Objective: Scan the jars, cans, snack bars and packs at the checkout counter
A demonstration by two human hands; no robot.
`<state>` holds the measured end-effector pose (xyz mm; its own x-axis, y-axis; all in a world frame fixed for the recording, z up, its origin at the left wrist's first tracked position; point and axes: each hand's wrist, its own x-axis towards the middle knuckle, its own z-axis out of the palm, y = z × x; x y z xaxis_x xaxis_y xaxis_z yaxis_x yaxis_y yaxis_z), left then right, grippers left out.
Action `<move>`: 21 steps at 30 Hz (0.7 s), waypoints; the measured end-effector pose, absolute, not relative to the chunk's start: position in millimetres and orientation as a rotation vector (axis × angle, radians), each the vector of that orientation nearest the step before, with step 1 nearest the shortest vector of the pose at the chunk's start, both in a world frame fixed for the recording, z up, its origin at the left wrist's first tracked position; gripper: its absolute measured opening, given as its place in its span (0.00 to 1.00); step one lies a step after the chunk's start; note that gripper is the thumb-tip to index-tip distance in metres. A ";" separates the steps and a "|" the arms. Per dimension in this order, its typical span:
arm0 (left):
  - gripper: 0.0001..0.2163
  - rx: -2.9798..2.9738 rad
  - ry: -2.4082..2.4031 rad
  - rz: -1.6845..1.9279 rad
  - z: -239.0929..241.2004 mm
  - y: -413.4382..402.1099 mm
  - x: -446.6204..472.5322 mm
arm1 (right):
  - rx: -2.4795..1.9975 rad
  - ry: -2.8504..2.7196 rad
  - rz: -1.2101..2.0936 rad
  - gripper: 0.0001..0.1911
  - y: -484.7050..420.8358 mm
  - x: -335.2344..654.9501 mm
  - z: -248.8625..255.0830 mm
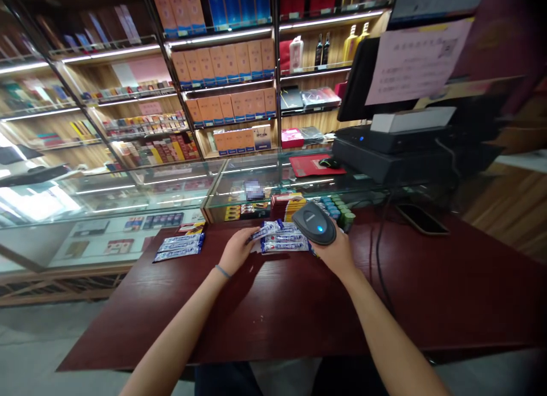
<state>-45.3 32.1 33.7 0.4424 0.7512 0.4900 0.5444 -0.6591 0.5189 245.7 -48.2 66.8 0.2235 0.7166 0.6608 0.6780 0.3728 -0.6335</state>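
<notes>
My right hand (339, 250) is wrapped round a dark barcode scanner (314, 220) with a blue light lit on its top. The scanner is held above the table, its head turned toward a pile of blue-and-white snack packets (284, 246). In my left hand (237, 249) is one such packet (265, 231), pinched at its left end and tilted over the pile. To the left, several similar packets (179, 247) lie side by side. Behind the scanner stand red-and-yellow packs (287, 204) and green and blue cylindrical items (342, 209).
The dark red table (256, 310) meets a glass display counter (171, 179). At right are a phone (422, 219), a black cable (379, 259) and a cash-register unit with a monitor (361, 71). A mouse (329, 163) rests on a red mat. Lit shelves of boxes (224, 62) line the back.
</notes>
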 end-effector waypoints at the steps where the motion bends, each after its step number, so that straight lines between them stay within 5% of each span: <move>1: 0.16 2.465 1.091 1.027 31.9 33.6 -37.5 | -1.332 -1.456 0.035 0.25 -47.9 249.6 67.4; 21: 0.18 2.758 0.879 0.961 2.0 44.1 34.9 | -1.386 -1.142 -0.015 0.30 -38.6 287.5 65.8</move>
